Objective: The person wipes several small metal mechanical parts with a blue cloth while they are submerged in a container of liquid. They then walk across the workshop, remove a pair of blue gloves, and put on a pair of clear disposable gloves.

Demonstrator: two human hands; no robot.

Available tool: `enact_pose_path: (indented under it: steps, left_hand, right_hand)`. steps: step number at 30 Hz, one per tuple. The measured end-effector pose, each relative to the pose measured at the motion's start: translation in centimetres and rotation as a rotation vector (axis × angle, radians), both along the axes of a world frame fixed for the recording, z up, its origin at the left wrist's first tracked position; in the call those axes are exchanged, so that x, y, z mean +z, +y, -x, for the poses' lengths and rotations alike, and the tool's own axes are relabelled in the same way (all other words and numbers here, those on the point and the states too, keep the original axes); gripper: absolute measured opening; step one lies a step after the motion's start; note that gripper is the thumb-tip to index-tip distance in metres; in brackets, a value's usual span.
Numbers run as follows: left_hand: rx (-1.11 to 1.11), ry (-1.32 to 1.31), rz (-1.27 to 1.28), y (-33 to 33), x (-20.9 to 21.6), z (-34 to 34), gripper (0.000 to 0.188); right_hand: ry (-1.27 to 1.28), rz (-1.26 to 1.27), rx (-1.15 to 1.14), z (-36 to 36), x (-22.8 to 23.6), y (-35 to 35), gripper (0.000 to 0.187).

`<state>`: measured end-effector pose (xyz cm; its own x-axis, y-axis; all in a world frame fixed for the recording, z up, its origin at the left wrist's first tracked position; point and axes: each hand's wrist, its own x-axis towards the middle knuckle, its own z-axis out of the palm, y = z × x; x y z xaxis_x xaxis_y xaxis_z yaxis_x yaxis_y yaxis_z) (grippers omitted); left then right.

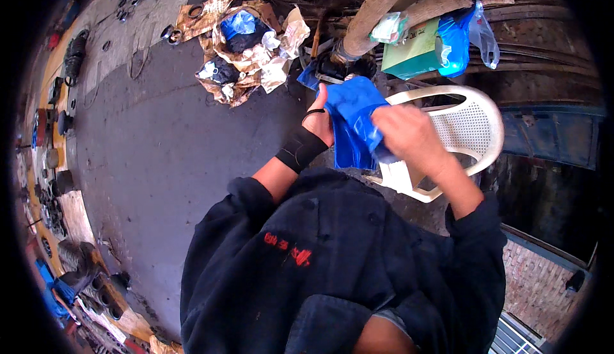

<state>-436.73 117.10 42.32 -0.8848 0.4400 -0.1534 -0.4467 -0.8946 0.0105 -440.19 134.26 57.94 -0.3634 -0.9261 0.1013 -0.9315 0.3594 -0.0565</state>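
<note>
A folded, shiny blue sheet of soft material hangs between my hands in front of my chest; its exact kind I cannot make out. My left hand, with a black wrap around the wrist, grips its left side, thumb up and the other fingers hidden behind it. On the right, my right hand is closed at the sheet's upper right edge, smeared a little by motion. Beyond and to the right of the sheet stands a white plastic chair, partly covered by my right hand and forearm.
Past my left hand, torn brown paper holds crumpled bags and scraps. A tree trunk rises ahead, with a green paper bag and a blue plastic bag beside it. Metal parts line the far left.
</note>
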Motion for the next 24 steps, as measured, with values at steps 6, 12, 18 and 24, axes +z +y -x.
enact_pose_path:
  steps: [6,12,18,24]
  left_hand:
    - [-0.08,-0.111,0.231,-0.7,-2.5,-0.4,0.054]
    - [-0.07,-0.143,0.427,-1.6,-3.8,0.7,0.044]
    - [-0.248,-0.228,0.415,-2.4,-5.3,1.5,0.047]
    - [-0.527,-0.276,0.427,0.4,-6.7,2.8,0.051]
  right_hand:
    - [-0.17,-0.034,0.004,-4.5,-4.4,-0.7,0.022]
    - [-0.528,0.466,-0.542,-4.7,-5.5,1.1,0.055]
    - [-1.549,0.83,-1.061,-6.1,-13.2,1.7,0.074]
    - [-2.145,1.275,-1.019,-7.4,-14.5,3.7,0.043]
